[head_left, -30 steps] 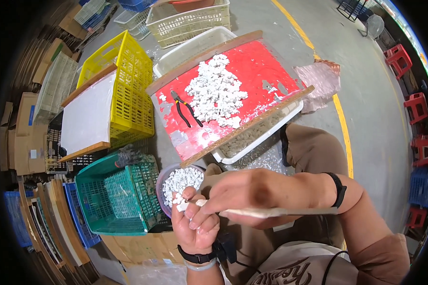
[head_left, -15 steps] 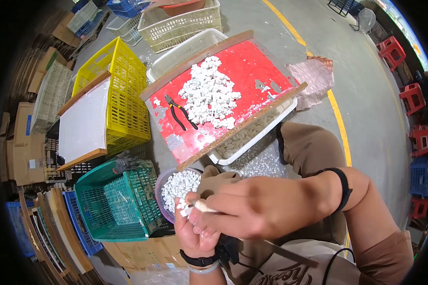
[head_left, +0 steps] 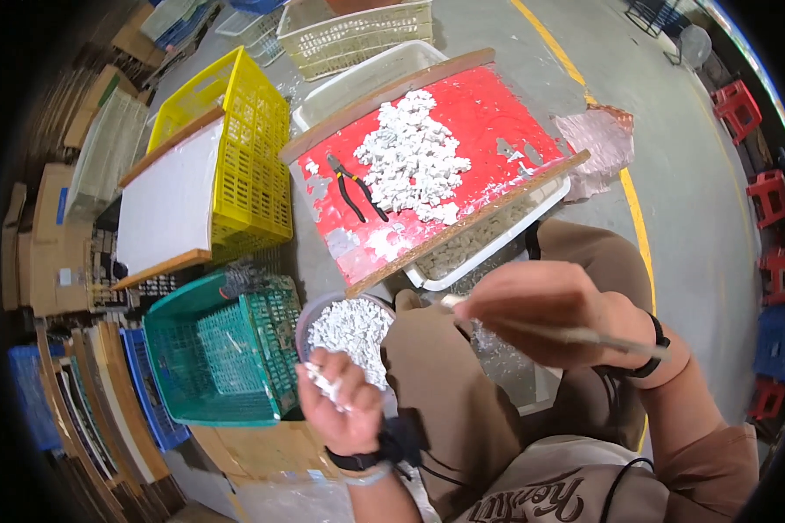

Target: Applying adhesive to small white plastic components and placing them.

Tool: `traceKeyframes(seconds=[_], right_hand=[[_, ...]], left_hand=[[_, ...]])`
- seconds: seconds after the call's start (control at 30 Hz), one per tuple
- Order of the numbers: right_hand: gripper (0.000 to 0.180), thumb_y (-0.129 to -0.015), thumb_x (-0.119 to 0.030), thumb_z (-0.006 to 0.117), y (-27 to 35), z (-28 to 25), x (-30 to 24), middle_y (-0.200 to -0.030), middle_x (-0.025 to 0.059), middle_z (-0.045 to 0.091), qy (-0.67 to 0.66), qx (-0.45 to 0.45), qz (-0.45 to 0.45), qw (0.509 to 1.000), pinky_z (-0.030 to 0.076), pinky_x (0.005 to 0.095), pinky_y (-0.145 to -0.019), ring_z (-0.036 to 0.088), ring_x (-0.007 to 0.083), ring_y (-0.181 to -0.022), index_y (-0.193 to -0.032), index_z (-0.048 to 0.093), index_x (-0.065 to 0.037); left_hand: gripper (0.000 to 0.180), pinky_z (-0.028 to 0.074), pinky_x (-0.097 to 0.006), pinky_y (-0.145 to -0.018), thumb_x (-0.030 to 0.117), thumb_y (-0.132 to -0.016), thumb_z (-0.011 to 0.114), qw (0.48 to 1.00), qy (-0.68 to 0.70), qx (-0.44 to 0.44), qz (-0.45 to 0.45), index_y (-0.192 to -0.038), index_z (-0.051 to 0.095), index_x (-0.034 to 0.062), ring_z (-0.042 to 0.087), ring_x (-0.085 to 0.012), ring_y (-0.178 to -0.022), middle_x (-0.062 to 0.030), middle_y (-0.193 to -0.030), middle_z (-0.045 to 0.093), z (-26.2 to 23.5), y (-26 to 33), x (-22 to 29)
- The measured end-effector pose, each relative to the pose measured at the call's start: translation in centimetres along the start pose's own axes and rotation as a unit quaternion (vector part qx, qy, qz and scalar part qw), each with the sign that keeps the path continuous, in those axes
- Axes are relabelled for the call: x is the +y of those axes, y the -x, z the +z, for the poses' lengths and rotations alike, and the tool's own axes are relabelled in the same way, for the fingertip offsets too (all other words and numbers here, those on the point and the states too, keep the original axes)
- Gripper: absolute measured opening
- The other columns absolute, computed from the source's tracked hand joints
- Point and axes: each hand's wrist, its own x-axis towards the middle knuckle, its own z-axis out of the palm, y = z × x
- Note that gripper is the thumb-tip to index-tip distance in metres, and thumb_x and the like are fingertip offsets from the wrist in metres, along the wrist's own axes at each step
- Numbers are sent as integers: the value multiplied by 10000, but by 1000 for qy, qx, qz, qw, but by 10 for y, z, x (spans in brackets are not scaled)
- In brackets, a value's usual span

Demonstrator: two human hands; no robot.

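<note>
My left hand point(head_left: 347, 405) is closed around a few small white pieces point(head_left: 324, 382), which show between its curled fingers. It is in front of a round purple-grey tub point(head_left: 303, 336) full of similar white pieces point(head_left: 349, 327). Further right, my right hand point(head_left: 536, 314) is raised above my lap, fingers wrapped round a long thin flat tool point(head_left: 615, 338). The tool is smeared by motion, so its kind is unclear; a pale tip point(head_left: 452, 301) pokes out by the fingertips. The two hands are apart.
A red board point(head_left: 506, 109) with wooden edges lies across a white tub point(head_left: 497, 257). It bears a heap of white pieces point(head_left: 414, 157) and black-and-yellow-handled pliers point(head_left: 349, 187). Left stand a yellow crate point(head_left: 253, 157), a white board point(head_left: 170, 196) and a green basket point(head_left: 222, 349). Pink sheeting point(head_left: 597, 148) lies right.
My hands have drawn apart: the left moved slightly down and left with the white pieces, the right moved up and right with the tool. The view has shifted slightly.
</note>
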Motion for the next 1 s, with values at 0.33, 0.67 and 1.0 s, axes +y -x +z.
traceKeyframes(seconds=[0.33, 0.67, 1.0], right_hand=[[183, -886, -11, 557, 43, 12, 70, -880, 95, 661, -193, 136, 372, 898, 529, 251, -711, 628, 134, -781, -1045, 628, 46], [204, -888, -13, 542, 42, 31, 89, -865, 104, 655, -218, 135, 428, 867, 536, 250, -697, 629, 135, -755, -1069, 614, 48], [216, -892, -11, 533, 38, 43, 91, -873, 101, 647, -247, 133, 432, 857, 533, 257, -709, 625, 136, -755, -1088, 605, 43]], left_hand=[[269, 500, -370, -691, 304, -931, 501, 908, -126, 376, 133, -1094, 546, 95, 550, -220, -773, -95, -1012, 580, -226, 33, 122], [240, 486, -372, -702, 287, -951, 464, 847, -185, 496, 45, -1100, 512, 106, 528, -203, -802, -76, -1020, 514, -283, 20, 81], [306, 498, -379, -697, 281, -905, 519, 802, -269, 528, 72, -1149, 516, 96, 559, -189, -940, -75, -1058, 566, -307, 44, 114]])
